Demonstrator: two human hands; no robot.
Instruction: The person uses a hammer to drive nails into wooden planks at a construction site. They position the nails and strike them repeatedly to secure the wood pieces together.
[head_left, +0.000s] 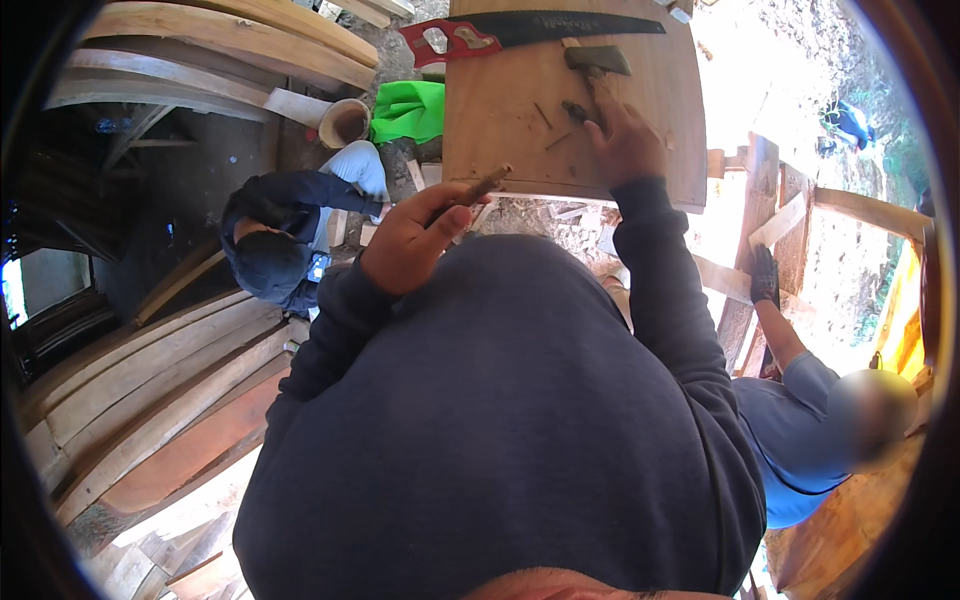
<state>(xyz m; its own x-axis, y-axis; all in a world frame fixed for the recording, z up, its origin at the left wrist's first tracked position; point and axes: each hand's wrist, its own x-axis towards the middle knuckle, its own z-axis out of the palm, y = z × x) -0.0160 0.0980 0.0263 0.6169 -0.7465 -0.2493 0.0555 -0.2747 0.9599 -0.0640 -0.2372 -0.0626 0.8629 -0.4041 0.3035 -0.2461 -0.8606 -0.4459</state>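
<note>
My left hand (415,235) is closed around a short, narrow piece of wood (485,184), whose end points over the near edge of the wooden board (500,110). On the board's right side my right hand (630,145) is closed at the handle of a hatchet (598,61). Its metal head lies beyond my fingers, and my hand covers much of the handle. A small dark object (572,110) lies beside my right fingers; I cannot make out its kind. Two thin, dark, nail-like pieces (542,116) are just left of it.
A red-handled handsaw (530,32) lies across the board's far end. Left of the board are a green cloth (408,110), a bucket (345,123) and a crouching person (275,235). Stacked planks (160,390) fill the left. Another person (800,420) is by timber framing (765,190) at right.
</note>
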